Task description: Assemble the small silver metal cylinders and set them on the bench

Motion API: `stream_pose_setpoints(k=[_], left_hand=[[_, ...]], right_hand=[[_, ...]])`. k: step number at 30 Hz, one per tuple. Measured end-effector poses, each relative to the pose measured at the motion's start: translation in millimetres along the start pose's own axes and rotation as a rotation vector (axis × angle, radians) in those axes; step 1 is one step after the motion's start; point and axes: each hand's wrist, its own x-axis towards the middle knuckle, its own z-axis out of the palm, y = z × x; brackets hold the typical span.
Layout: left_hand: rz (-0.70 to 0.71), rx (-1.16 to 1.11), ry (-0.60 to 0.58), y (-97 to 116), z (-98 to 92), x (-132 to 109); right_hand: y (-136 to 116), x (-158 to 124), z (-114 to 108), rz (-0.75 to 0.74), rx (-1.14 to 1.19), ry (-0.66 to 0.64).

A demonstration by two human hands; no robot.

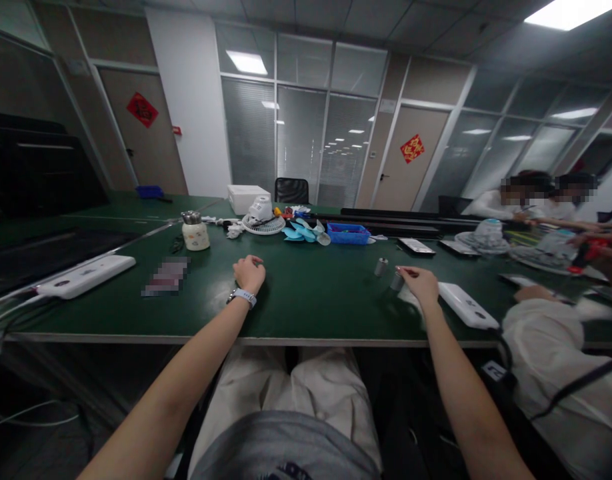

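My left hand (pixel 249 273), with a watch (pixel 243 297) on its wrist, rests on the green table with its fingers curled in; whatever they may hold is hidden. Off to the right, my right hand (pixel 421 285) has thumb and fingers pinched at the top of a small grey metal cylinder (pixel 397 282) that stands at the table surface. A second metal cylinder (pixel 381 267) is upright just left of it. Something white and flat (pixel 411 300) lies partly under my right hand.
A white power strip (pixel 467 305) lies right of my right hand, another (pixel 89 277) far left. Behind are a jar of bits (pixel 195 232), a white fan part (pixel 261 217), blue fan blades (pixel 302 231) and a blue basket (pixel 347 233). A co-worker's sleeve (pixel 541 327) is close on the right.
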Motion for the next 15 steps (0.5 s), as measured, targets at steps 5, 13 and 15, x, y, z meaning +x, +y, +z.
stream_pose_setpoints(k=[5, 13, 15], left_hand=[[0.005, 0.015, -0.020, 1, -2.3, -1], [0.000, 0.013, -0.024, 2, -3.5, -2], [0.004, 0.013, -0.029, 2, -3.4, -2]], right_hand=[[0, -2, 8, 0.056, 0.000, 0.057], [5, -7, 6, 0.022, 0.040, 0.092], [-4, -11, 3, -0.077, -0.011, 0.247]])
